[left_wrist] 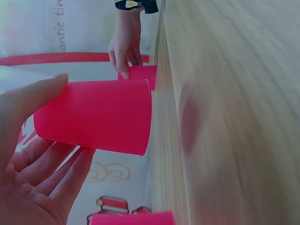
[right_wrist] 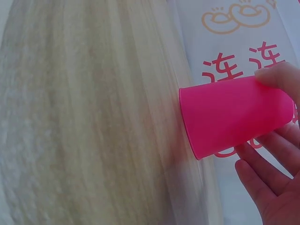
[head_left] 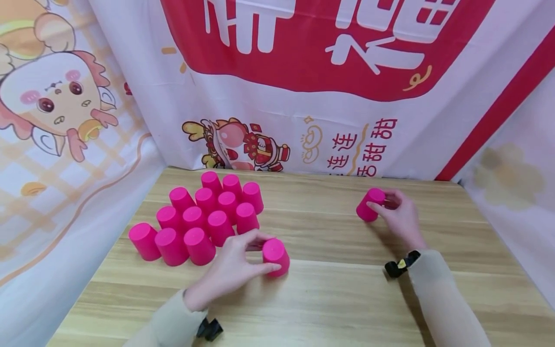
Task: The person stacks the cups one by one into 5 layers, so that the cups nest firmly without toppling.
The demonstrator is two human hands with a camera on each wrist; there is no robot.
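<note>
My left hand (head_left: 236, 262) grips an upside-down pink cup (head_left: 275, 258) between thumb and fingers, near the middle of the table. In the left wrist view that cup (left_wrist: 96, 117) is held above the wood, with a shadow beside it. Farther back on the right, my right hand (head_left: 401, 214) holds another upside-down pink cup (head_left: 370, 205) by its sides. Its rim is close over the tabletop in the right wrist view, where the thumb and fingers wrap the closed end of the cup (right_wrist: 234, 117). Several more pink cups (head_left: 192, 219) stand upside down in rows left of my left hand.
The wooden table (head_left: 329, 299) is bounded by a printed cloth (head_left: 277, 106) at the back and hanging cloths on both sides. The grouped cups stand near the table's left and back edges. A black strapped device (head_left: 402, 264) sits on the right wrist.
</note>
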